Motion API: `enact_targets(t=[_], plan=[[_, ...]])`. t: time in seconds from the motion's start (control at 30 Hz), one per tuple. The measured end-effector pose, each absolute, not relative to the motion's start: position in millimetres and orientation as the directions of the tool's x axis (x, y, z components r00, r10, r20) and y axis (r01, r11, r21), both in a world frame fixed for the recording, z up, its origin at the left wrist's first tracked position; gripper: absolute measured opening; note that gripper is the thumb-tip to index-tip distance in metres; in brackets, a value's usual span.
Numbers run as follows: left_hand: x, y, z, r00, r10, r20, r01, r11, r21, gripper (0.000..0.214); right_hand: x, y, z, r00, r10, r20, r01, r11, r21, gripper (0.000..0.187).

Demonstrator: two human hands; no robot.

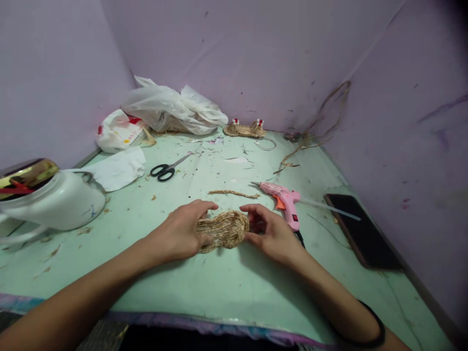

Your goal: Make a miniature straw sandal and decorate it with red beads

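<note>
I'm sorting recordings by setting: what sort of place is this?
Probably a handicraft work corner. A pink glue gun and black-handled scissors lie on a scrap-strewn green tabletop, and a braided fibre piece is in the left hand.

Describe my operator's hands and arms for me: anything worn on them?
The left hand and right hand are both ungloved. No sleeve shows on the left forearm. The right forearm has a plain dark band around it, toward the elbow.
</note>
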State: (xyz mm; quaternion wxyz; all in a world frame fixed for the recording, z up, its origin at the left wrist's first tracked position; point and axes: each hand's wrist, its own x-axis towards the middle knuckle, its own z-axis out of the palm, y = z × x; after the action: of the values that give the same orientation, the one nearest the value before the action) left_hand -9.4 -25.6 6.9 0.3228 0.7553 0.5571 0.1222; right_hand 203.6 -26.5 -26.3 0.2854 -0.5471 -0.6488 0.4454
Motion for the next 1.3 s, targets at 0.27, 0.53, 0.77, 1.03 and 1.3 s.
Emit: enact_targets(t=[0.27,0.53,0.77,1.03,1.3], plan=[[-8.3,-25.2,13.7,0.227,0.971,-0.074,0.587,-0.076,0.806,0.028,197.6,-25.2,-23.2,-0.261,0.963,-0.060,0.206,-0.005,-0.979,0.013],[-5.1,-28.1,2.0,0.269,0.956,-0.115,0.659,-0.096,0.746,0.018,201.1,-18.6,-31.1,-0.289,0.957,0.038,0.345,0.141,-0.928,0.025],[1.6,-28.7,-2.0,0.304,0.860,-0.410,-0.047,0.443,0.895,0.033,198.4,-18.9,-20.5,-0.332,0.932,-0.143,-0.190,-0.215,-0.958,0.050],[4.8,-36.6,2.8,0.305,0.932,-0.198,0.747,-0.105,0.657,0.049,198.7,-13.4,-29.9,-0.079,0.987,-0.139,0.026,-0.137,-0.990,0.043],[-16.6,-23.9,13.3,0.147,0.979,-0.144,0.853,-0.051,0.520,0.035,215.2,-25.2,-23.1,-0.042,0.999,-0.013,0.405,0.005,-0.914,0.020]])
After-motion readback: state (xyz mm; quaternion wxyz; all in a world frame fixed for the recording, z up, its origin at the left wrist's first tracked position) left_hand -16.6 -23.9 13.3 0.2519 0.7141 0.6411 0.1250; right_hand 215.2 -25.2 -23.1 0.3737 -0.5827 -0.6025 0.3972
